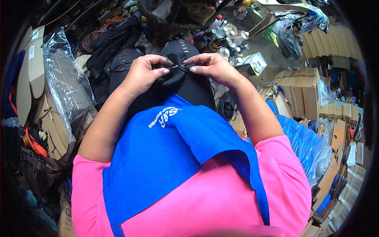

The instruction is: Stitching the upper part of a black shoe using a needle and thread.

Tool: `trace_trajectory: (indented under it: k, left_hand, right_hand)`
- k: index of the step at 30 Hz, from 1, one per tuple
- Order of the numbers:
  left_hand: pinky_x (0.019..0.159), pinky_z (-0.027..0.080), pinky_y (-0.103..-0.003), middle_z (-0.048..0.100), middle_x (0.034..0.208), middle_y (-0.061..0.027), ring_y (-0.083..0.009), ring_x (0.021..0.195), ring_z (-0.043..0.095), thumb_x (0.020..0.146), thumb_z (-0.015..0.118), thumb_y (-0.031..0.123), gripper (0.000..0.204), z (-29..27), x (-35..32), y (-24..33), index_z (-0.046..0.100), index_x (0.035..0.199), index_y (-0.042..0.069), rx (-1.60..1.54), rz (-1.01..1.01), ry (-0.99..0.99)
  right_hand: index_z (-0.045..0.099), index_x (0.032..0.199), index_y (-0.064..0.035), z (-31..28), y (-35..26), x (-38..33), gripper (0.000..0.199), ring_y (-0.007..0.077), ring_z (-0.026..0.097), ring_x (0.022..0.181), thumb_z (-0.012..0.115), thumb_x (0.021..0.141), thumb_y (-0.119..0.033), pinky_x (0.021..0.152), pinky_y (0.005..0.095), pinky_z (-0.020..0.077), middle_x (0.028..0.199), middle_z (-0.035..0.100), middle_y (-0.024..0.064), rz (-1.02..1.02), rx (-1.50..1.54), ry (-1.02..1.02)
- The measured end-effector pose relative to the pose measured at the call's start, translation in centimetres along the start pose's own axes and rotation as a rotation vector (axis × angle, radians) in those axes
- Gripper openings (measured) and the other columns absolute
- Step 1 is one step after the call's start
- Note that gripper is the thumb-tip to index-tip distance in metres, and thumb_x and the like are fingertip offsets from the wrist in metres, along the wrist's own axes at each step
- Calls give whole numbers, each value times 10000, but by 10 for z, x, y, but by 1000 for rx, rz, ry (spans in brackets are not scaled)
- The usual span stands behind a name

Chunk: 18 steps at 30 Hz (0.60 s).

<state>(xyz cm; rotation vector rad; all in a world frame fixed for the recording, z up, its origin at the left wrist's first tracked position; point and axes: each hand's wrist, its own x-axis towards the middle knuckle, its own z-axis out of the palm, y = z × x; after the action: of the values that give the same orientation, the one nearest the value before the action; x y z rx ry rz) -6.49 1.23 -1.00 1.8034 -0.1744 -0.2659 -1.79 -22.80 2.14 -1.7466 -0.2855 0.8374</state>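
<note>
Grey floor, perhaps concrete.

Both hands pinch thin strand over black rounded item; bottles beyond.

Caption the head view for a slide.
Left hand and right hand pinch something thin over a black piece, blue apron below, bottles and cardboard boxes nearby.

Cardboard left, boxes right, apron between
</note>
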Motion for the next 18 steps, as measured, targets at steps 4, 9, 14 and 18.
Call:
trace_trajectory:
  k: [4,9,14,18]
  left_hand:
    - [774,460,-236,637,850,4,-81,809,569,772,665,2,239,7,7,-5,654,1011,5,-157,-91,-21]
    - [749,459,-239,633,833,-2,-79,796,564,766,672,-3,141,20,12,0,641,903,14,-184,-105,-13]
    - [730,445,-256,608,796,-22,-103,766,556,734,692,9,98,12,11,8,637,814,17,71,81,29]
    - [752,427,-286,562,780,-45,-157,803,546,742,699,68,105,-5,1,5,617,774,12,198,38,39]
  right_hand:
    - [677,1080,-53,-2,7,6,273,44,545,728,698,818,-126,684,206,448,829,653,-14,11,39,-22]
    - [691,933,-44,9,8,15,180,47,541,696,735,779,-126,640,219,447,777,646,-7,-95,-27,60]
    - [674,808,-17,3,6,18,142,79,548,682,749,760,-127,654,248,455,739,634,6,-84,-110,35]
    - [634,830,-43,-17,-2,4,139,66,546,760,725,796,-142,718,234,443,798,619,-12,-25,-119,47]
